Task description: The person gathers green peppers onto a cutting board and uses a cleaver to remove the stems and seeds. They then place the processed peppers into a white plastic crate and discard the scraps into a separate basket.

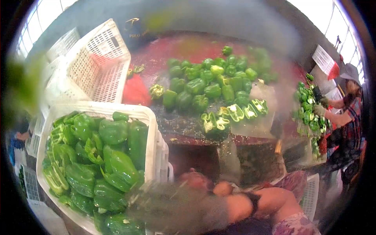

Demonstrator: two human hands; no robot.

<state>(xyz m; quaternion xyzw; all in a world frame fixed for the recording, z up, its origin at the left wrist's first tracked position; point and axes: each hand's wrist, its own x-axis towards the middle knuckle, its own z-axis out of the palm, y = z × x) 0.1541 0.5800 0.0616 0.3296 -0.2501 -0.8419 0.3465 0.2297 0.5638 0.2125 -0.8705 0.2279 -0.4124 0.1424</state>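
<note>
Blurred grey-gloved hand [172, 205] overlaps right edge of white plastic crate [151, 135] of green bell peppers [117, 166]; fingers' spread and hold cannot be determined

A grey wall [219, 13] spans the top of the frame, its middle blurred by a pale haze. Bright left-hand windows [37, 21], crossed by thin dark bars, fill the upper left corner; similar right-hand windows [342, 23] glare white at the upper right. Below the wall, a broad red counter [154, 53] stretches across the centre, glossy and darker toward its near edge, with deep shadow beneath.
</note>
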